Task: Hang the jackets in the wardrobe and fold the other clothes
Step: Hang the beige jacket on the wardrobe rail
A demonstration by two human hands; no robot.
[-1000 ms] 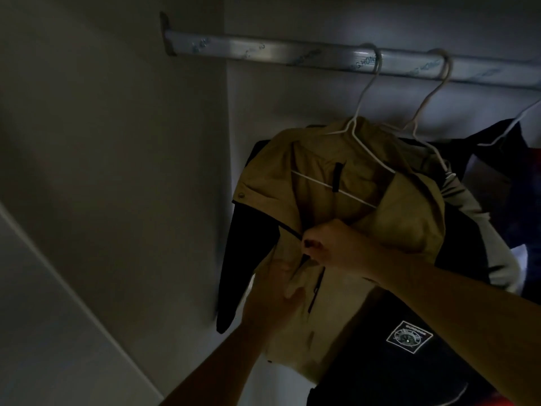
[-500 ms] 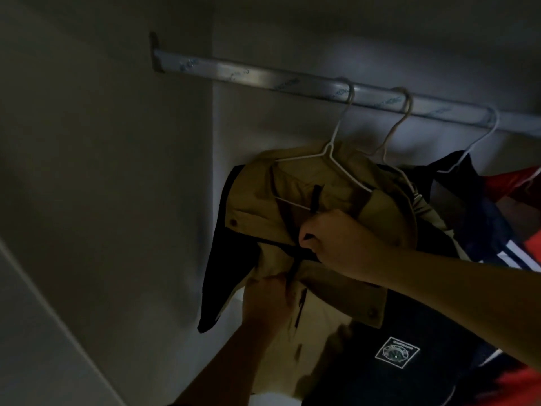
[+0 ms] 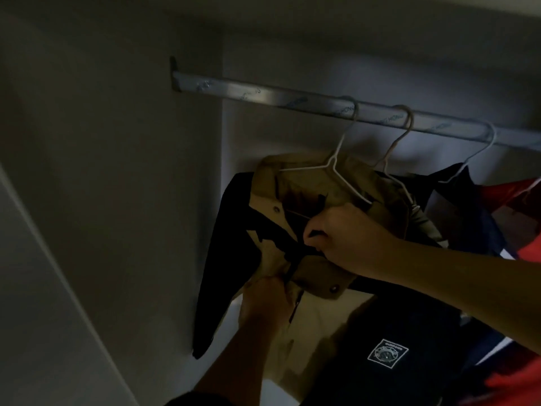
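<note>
Head view, dim light. Upper left to right: rail [image 3: 263, 96] w/ repeated printed lettering, too blurred to read for sure. Centre: tan jacket [image 3: 295, 183] hangs on a white wire hanger [image 3: 336, 162] hooked over the rail. Left hand [image 3: 263, 300], lower centre, grips the jacket front. Right hand [image 3: 348, 232], just above, pinches the zip pull or front edge, can't tell which. Prob. closing the front: lower hand should hold fabric taut & straight so the upper pull doesn't drag the hanger off. Lower right: dark jacket [image 3: 409, 323] w/ square badge [image 3: 388, 353], text unreadable. Far right: red garment [image 3: 524, 194].
</note>
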